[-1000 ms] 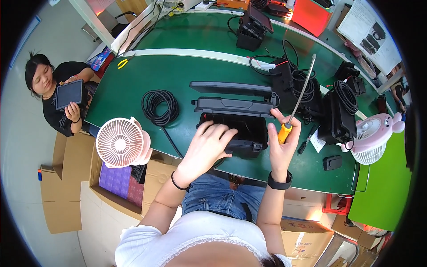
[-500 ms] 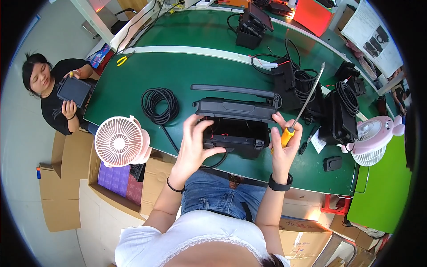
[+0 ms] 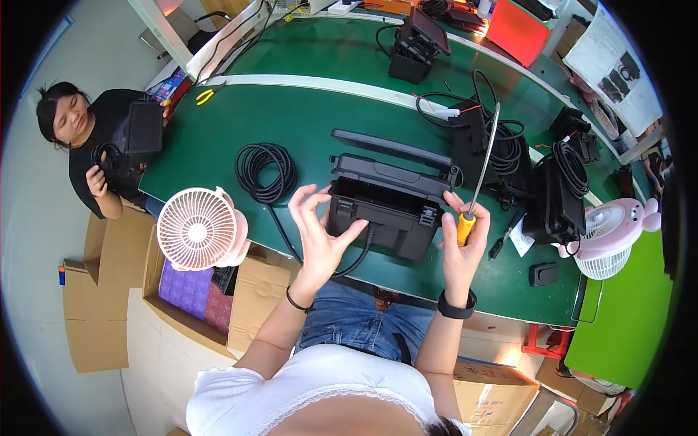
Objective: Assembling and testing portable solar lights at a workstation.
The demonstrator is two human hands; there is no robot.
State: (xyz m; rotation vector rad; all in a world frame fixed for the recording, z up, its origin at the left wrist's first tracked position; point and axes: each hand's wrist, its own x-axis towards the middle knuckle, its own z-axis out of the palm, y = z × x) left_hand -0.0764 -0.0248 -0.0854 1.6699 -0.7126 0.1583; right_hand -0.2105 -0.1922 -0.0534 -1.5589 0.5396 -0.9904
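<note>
"How many hands?"
"Two: the left hand [image 3: 320,234] spread beside the box's [image 3: 400,238] left end, contact unclear; the right hand [image 3: 465,236] curled round one screwdriver [image 3: 464,228]."
"And the box?"
"One between them on the tabletop [image 3: 305,116]: black, oblong, lid raised."
"Beyond?"
"One yellow pliers [image 3: 209,93]."

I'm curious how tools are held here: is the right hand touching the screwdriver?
Touching: the head view shows the right hand gripping the yellow handle of the screwdriver.
</note>
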